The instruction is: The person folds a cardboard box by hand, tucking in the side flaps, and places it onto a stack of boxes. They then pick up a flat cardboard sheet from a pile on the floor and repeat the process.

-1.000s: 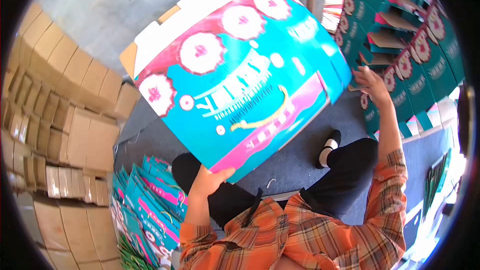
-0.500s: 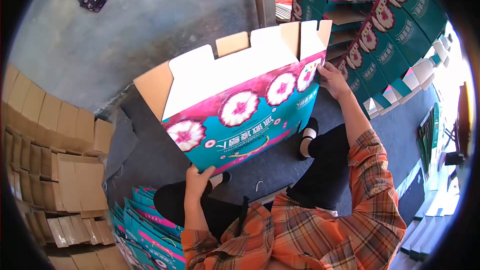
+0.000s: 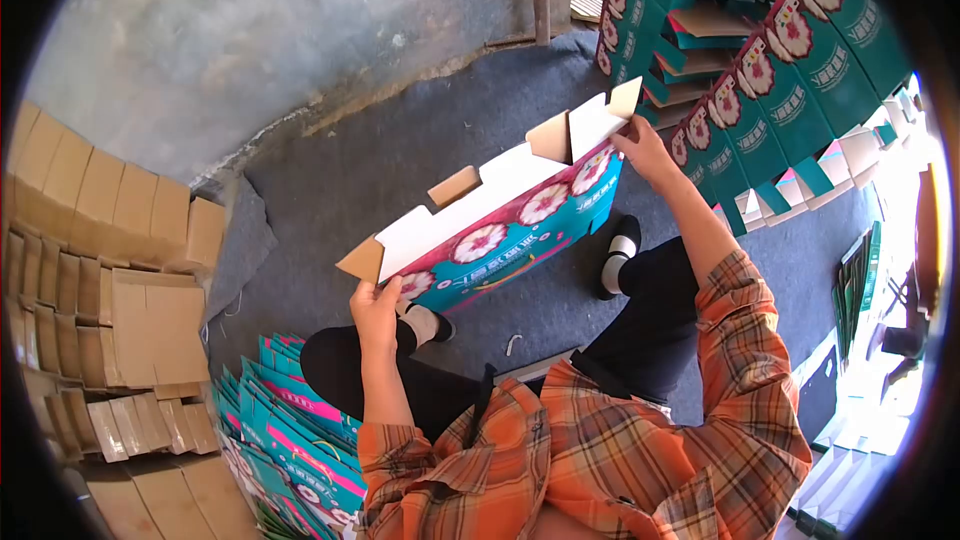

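Note:
A teal and pink printed carton (image 3: pixel 500 247), folded fairly flat with white and brown flaps along its top edge, is held between my two hands above the floor. My left hand (image 3: pixel 376 308) grips its near left corner, thumb and fingers closed on the edge by a brown flap. At the far right corner my right hand (image 3: pixel 640 148) pinches the edge below another flap. The carton slants up from left to right, and its lower edge hangs near my feet.
Flat teal cartons (image 3: pixel 300 440) lean beside my left leg. Brown cardboard boxes (image 3: pixel 160 330) are stacked at the left. Opened teal cartons (image 3: pixel 760 90) form a tall stack at the upper right. A grey wall (image 3: pixel 330 30) stands ahead, and flat green pieces (image 3: pixel 855 280) are at the right.
The carton has been lowered and tilted so its printed face shows less. My left hand has moved up and left along its edge; my right hand has shifted slightly left. The view has tipped downward.

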{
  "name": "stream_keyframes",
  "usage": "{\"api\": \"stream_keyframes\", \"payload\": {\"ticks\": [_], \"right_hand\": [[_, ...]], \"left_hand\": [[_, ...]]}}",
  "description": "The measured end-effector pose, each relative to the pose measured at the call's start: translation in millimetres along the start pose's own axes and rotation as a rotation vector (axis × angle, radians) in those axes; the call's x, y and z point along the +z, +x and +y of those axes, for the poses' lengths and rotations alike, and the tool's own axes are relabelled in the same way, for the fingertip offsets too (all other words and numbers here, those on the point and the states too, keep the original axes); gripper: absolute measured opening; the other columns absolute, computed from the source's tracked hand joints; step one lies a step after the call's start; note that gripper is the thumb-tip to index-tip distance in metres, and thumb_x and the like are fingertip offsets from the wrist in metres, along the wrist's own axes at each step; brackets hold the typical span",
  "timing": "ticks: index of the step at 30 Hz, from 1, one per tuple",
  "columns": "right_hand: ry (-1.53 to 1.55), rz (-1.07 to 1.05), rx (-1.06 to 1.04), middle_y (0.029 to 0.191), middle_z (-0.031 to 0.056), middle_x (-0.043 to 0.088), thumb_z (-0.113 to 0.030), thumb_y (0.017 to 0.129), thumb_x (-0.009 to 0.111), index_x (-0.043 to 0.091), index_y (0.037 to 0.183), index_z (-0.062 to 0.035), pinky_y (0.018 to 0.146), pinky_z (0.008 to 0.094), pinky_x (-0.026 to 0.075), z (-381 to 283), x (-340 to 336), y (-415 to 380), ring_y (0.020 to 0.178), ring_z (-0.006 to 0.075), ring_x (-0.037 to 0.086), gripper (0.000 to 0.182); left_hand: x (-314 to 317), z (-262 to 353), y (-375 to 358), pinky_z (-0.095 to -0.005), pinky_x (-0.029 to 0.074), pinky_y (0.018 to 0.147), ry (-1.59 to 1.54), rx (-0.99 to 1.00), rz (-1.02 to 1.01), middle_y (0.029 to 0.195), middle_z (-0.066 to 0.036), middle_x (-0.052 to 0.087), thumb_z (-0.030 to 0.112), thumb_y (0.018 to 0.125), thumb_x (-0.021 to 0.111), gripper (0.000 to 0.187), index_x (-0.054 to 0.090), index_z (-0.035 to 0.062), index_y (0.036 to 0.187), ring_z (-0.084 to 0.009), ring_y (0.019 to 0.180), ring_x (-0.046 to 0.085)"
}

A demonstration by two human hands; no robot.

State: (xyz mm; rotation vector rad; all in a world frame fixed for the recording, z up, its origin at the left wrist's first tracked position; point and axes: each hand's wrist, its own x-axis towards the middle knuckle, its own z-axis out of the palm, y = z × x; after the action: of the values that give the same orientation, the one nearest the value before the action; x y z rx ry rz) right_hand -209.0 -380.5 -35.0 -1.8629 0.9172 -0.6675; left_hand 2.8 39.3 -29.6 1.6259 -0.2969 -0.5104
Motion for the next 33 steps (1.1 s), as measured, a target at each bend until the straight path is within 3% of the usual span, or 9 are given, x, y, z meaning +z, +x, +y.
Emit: {"api": "stream_keyframes", "payload": {"ticks": [1,2,7,9,11,14,22,27,33], "right_hand": [[0.019,0.066,-0.076,0.098,0.0104,0.062,-0.022,0.078,0.072,0.050,0.118,0.0035,0.078,0.0298,0.047,-1,4,-2,0.089,0.0163,0.059,0.052],[0.106,-0.009,0.015,0.106,0.0120,0.060,-0.025,0.075,0.076,0.035,0.133,0.0052,0.087,0.0320,0.046,-2,6,-2,0.099,0.0183,0.057,0.076],[0.132,0.067,-0.110,0.120,0.0173,0.053,-0.026,0.070,0.081,0.012,0.145,0.0029,0.102,0.0368,0.037,4,21,-14,0.115,0.0256,0.050,0.105],[-0.313,0.244,-0.175,0.132,0.0224,0.041,-0.024,0.068,0.083,0.011,0.146,0.0003,0.105,0.0388,0.036,-10,24,-19,0.123,0.0310,0.043,0.109],[-0.274,0.290,-0.234,0.136,0.0213,0.035,-0.022,0.066,0.083,0.022,0.146,-0.0061,0.105,0.0414,0.035,-29,24,-26,0.123,0.0354,0.040,0.101],[-0.570,0.292,-0.604,0.132,0.0131,0.043,-0.027,0.063,0.082,0.051,0.128,-0.0128,0.097,0.0439,0.038,-58,22,-37,0.120,0.0349,0.041,0.073],[-0.676,0.034,-0.529,0.122,0.0116,0.049,-0.024,0.067,0.076,0.055,0.115,-0.0084,0.095,0.0445,0.038,-57,48,-42,0.118,0.0325,0.042,0.054],[-0.558,-0.037,-0.692,0.123,0.0191,0.046,-0.005,0.067,0.062,0.050,0.113,0.0004,0.104,0.0466,0.034,-55,63,-48,0.119,0.0392,0.040,0.048],[-0.487,-0.168,-0.656,0.133,0.0219,0.039,0.008,0.067,0.051,0.040,0.125,0.0024,0.109,0.0476,0.029,-62,71,-62,0.128,0.0429,0.032,0.060]], "left_hand": [[1,-1,1,-0.0255,0.049,0.076,0.002,-0.005,0.002,0.101,-0.006,0.065,-0.003,0.085,0.061,0.029,0.061,-0.0010,0.114,-0.0120,0.087,0.062],[2,-5,2,-0.0259,0.049,0.074,0.015,-0.009,-0.001,0.098,-0.006,0.065,-0.001,0.085,0.061,0.027,0.062,-0.0005,0.112,-0.0114,0.084,0.061],[3,-25,0,-0.0272,0.049,0.075,0.003,-0.036,-0.036,0.102,-0.006,0.065,0.001,0.085,0.060,0.029,0.060,-0.0013,0.114,-0.0135,0.089,0.062],[0,-20,-4,-0.0277,0.049,0.077,-0.008,-0.049,-0.094,0.106,-0.007,0.064,0.001,0.085,0.059,0.033,0.058,-0.0024,0.117,-0.0149,0.093,0.062],[2,-12,-8,-0.0305,0.049,0.082,-0.015,-0.065,-0.080,0.108,-0.010,0.064,-0.002,0.084,0.056,0.033,0.057,-0.0046,0.118,-0.0179,0.096,0.063],[2,-14,-8,-0.0328,0.049,0.087,-0.016,-0.082,-0.077,0.109,-0.012,0.064,-0.005,0.084,0.055,0.034,0.056,-0.0067,0.118,-0.0203,0.099,0.063],[-6,-3,-17,-0.0272,0.047,0.083,0.043,-0.094,-0.096,0.107,-0.005,0.064,0.006,0.085,0.062,0.034,0.058,-0.0029,0.117,-0.0133,0.094,0.060],[-7,47,-22,-0.0295,0.047,0.085,0.202,0.124,-0.107,0.111,-0.012,0.063,0.015,0.087,0.065,0.037,0.058,-0.0037,0.118,-0.0162,0.100,0.060],[20,94,-11,-0.0375,0.046,0.091,0.647,0.285,-0.174,0.116,-0.014,0.059,0.017,0.080,0.069,0.048,0.055,0.0061,0.125,-0.0289,0.107,0.057]]}}
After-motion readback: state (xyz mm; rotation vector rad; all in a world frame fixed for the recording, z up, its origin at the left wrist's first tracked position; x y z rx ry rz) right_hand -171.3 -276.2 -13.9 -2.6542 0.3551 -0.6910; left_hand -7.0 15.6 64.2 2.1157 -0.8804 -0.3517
